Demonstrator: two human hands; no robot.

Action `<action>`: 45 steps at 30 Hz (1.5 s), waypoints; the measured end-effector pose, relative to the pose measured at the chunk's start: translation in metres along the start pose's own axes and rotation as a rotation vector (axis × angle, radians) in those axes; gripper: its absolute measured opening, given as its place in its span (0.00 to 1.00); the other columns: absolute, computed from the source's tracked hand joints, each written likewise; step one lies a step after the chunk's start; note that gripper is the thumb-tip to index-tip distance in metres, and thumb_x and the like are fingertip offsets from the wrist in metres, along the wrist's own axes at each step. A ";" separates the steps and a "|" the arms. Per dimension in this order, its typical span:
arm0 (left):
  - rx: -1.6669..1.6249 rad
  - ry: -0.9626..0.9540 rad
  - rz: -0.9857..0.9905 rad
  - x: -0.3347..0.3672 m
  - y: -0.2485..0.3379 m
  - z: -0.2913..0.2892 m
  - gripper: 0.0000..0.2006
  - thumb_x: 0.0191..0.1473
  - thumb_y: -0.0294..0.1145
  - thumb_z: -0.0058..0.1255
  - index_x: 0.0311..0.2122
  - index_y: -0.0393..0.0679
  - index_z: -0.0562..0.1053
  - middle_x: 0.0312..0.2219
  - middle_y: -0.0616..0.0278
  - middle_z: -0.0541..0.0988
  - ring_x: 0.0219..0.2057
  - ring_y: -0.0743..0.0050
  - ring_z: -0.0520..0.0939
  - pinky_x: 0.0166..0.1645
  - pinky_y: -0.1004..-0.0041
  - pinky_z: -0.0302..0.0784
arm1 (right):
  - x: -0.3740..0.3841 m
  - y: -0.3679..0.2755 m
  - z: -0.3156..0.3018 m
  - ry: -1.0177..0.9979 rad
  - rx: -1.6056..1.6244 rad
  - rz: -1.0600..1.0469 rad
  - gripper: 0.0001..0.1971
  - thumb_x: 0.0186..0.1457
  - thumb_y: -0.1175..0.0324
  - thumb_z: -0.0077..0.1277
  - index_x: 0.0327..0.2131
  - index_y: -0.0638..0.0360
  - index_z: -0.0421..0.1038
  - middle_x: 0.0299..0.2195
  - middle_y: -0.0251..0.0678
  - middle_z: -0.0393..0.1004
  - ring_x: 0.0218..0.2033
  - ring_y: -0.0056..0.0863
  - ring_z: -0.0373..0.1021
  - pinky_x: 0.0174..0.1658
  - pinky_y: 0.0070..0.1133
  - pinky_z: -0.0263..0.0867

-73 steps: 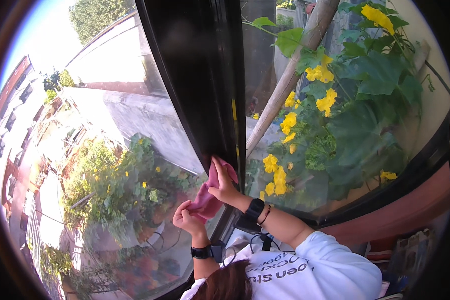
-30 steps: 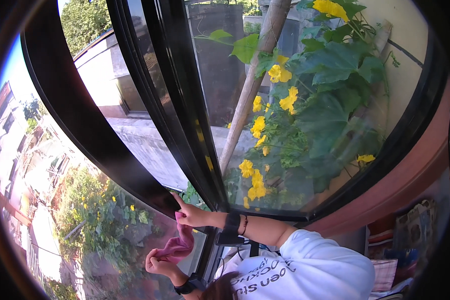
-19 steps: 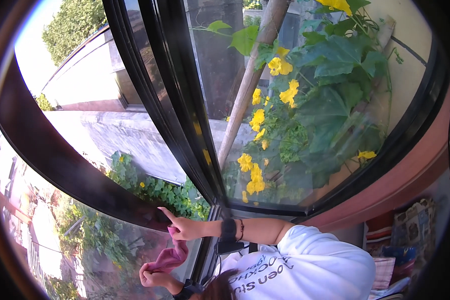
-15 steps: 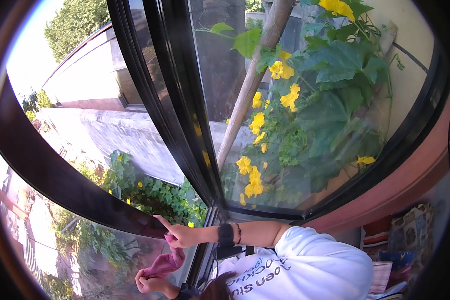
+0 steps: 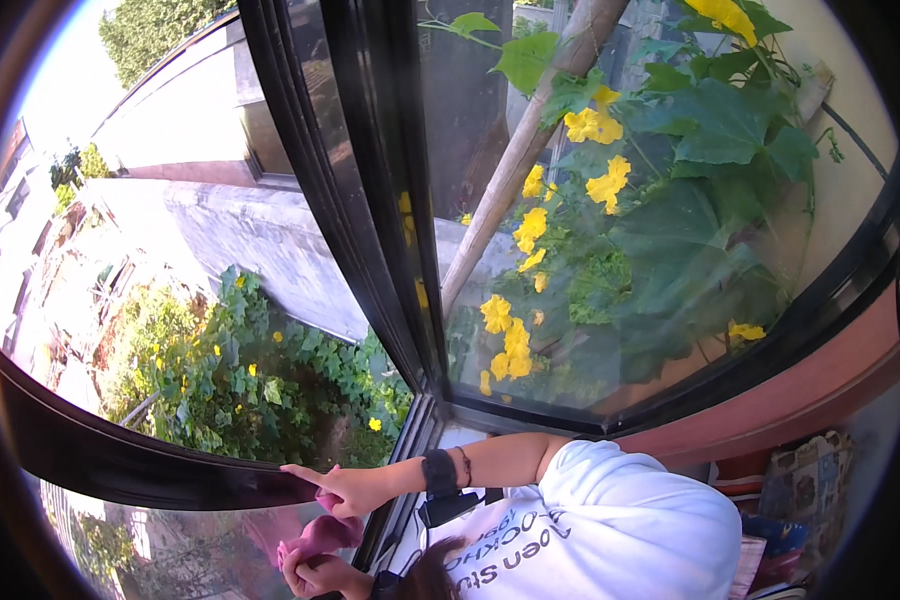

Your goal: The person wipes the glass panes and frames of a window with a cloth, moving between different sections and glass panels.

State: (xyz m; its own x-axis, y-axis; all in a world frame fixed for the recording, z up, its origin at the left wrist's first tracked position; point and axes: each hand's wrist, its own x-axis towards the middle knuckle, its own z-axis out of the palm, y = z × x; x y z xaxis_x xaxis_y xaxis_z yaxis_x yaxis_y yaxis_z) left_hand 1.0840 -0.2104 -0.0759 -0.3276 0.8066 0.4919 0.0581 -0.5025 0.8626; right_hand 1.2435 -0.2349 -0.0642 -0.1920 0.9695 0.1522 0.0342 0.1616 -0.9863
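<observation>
Item: pink cloth (image 5: 328, 537), one piece, bunched and slack, lower centre-left of the frame, slung between my two hands in front of the window glass (image 5: 160, 545). My right hand (image 5: 355, 488): pinching the cloth's upper end, index finger stretched along the black sash frame (image 5: 160, 478). My left hand (image 5: 320, 573): fingers curled round the lower end. Handling, by my estimate: light, limp, unbreakable, not slippery, apt to fold over itself; whether damp, I can't tell. Best hold: each gathered end, or a flat fold under the fingertips; the loose middle gives no stiffness. Sash: rigid and smooth by its look, likely heavier, best taken along its black edge. Edges: the sash frame curves from the left rim to my right fingertip; the window track (image 5: 410, 450) slants up beside my right wrist; the dark upright frame (image 5: 380, 190) climbs to the upper centre. Room: a gap lies above the sash, left of the frame, with vines (image 5: 270, 375) outside; to the right, a glazed panel (image 5: 610, 300) bars the way.
</observation>
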 end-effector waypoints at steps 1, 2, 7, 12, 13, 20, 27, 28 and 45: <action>-0.129 -0.021 -0.117 -0.004 -0.001 0.005 0.09 0.38 0.23 0.34 0.18 0.34 0.69 0.25 0.51 0.73 0.29 0.61 0.73 0.34 0.73 0.69 | -0.002 -0.014 -0.003 -0.033 0.069 0.056 0.44 0.39 0.82 0.38 0.54 0.48 0.19 0.16 0.34 0.63 0.12 0.22 0.62 0.19 0.16 0.62; -0.122 -0.056 -0.142 -0.007 -0.009 0.004 0.08 0.37 0.23 0.34 0.17 0.35 0.68 0.25 0.51 0.72 0.29 0.61 0.73 0.34 0.73 0.69 | -0.002 -0.010 0.000 -0.037 0.074 0.031 0.44 0.40 0.83 0.37 0.54 0.47 0.20 0.16 0.36 0.65 0.11 0.23 0.64 0.15 0.17 0.63; -0.254 -0.104 -0.357 -0.011 -0.008 0.011 0.08 0.36 0.21 0.33 0.15 0.34 0.66 0.18 0.57 0.71 0.27 0.66 0.73 0.34 0.74 0.69 | 0.004 0.007 0.014 -0.049 -0.110 0.005 0.45 0.37 0.79 0.39 0.55 0.52 0.20 0.12 0.32 0.62 0.13 0.21 0.59 0.20 0.16 0.56; -0.257 -0.134 -0.299 -0.010 -0.008 0.020 0.08 0.33 0.21 0.33 0.10 0.37 0.65 0.12 0.64 0.67 0.17 0.77 0.67 0.25 0.82 0.63 | 0.008 -0.006 0.015 -0.138 -0.068 0.078 0.44 0.38 0.79 0.39 0.54 0.53 0.18 0.11 0.35 0.63 0.12 0.26 0.60 0.19 0.19 0.57; -0.231 -0.094 -0.254 -0.009 -0.008 0.023 0.08 0.33 0.20 0.33 0.10 0.37 0.65 0.10 0.67 0.65 0.16 0.80 0.65 0.23 0.84 0.60 | 0.009 -0.012 0.015 -0.157 -0.022 0.094 0.44 0.38 0.79 0.39 0.54 0.53 0.18 0.11 0.36 0.64 0.12 0.26 0.61 0.20 0.19 0.58; -0.188 -0.117 -0.251 -0.005 -0.004 0.019 0.09 0.33 0.20 0.32 0.10 0.35 0.65 0.11 0.65 0.67 0.16 0.81 0.66 0.23 0.84 0.59 | 0.017 -0.021 0.011 -0.291 -0.037 0.201 0.43 0.39 0.78 0.38 0.55 0.47 0.22 0.13 0.38 0.67 0.12 0.28 0.64 0.18 0.19 0.61; -0.216 -0.055 -0.285 -0.004 -0.013 0.014 0.10 0.34 0.19 0.32 0.11 0.34 0.66 0.12 0.61 0.70 0.17 0.75 0.70 0.26 0.81 0.65 | 0.029 -0.034 0.011 -0.401 -0.064 0.302 0.41 0.38 0.82 0.34 0.56 0.47 0.27 0.14 0.35 0.67 0.14 0.22 0.68 0.19 0.16 0.64; -0.214 -0.063 -0.294 -0.003 -0.015 0.013 0.10 0.35 0.19 0.32 0.11 0.35 0.66 0.12 0.61 0.70 0.17 0.75 0.70 0.26 0.81 0.65 | 0.030 -0.041 0.009 -0.388 -0.083 0.327 0.39 0.39 0.82 0.32 0.56 0.48 0.32 0.14 0.34 0.68 0.14 0.22 0.68 0.20 0.17 0.65; -0.538 -0.729 -0.886 -0.007 -0.032 0.071 0.14 0.45 0.20 0.45 0.40 0.35 0.63 0.27 0.53 0.74 0.28 0.73 0.75 0.33 0.79 0.71 | -0.165 -0.006 -0.097 0.876 0.520 0.249 0.12 0.52 0.70 0.40 0.39 0.62 0.66 0.24 0.33 0.69 0.17 0.17 0.64 0.20 0.13 0.62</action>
State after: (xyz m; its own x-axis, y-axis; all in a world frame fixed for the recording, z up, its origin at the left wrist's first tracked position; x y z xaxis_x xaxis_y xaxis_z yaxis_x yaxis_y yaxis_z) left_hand 1.1511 -0.1777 -0.0989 0.5460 0.8277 -0.1294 -0.3602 0.3714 0.8558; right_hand 1.3702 -0.3779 -0.0774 0.5468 0.7923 -0.2707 -0.4907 0.0413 -0.8703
